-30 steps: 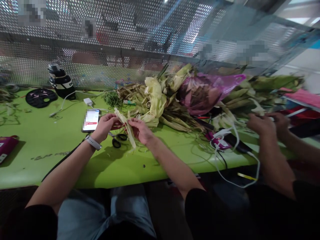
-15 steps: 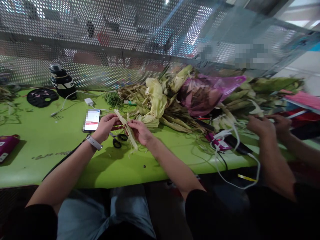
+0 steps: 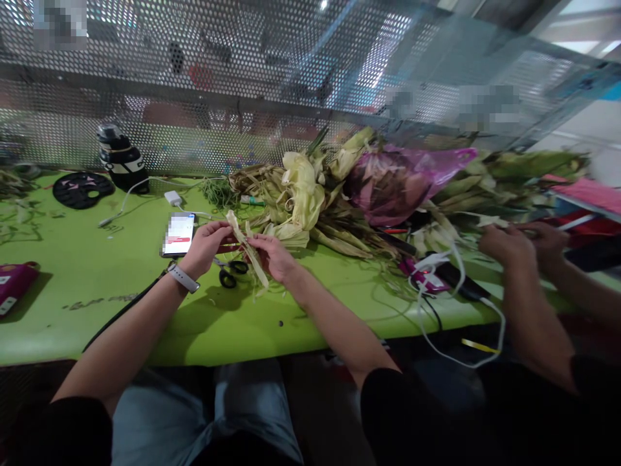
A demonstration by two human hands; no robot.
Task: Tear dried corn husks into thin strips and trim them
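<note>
A pale strip of corn husk (image 3: 256, 262) slants between my two hands above the green table. My left hand (image 3: 209, 246), with a watch on its wrist, is closed with its fingertips on the husk's upper left side. From the right, my right hand (image 3: 274, 255) pinches the same strip near its middle. Black-handled scissors (image 3: 233, 272) lie on the table just below my hands, partly hidden by them. A phone (image 3: 177, 233) with a lit screen rests left of my left hand. Behind my hands sits a heap of corn husks (image 3: 303, 188).
A purple plastic bag (image 3: 383, 184) holds dry husks. A co-worker's hands (image 3: 519, 246) hold a husk piece at the right. A black bottle (image 3: 122, 158) stands by the perforated metal screen (image 3: 204, 103). White cables (image 3: 502, 317) loop over the table's front edge.
My hands and the husk strip have hardly moved; the strip has shifted very slightly right. At the right, the co-worker's husk piece has tilted down lower.
</note>
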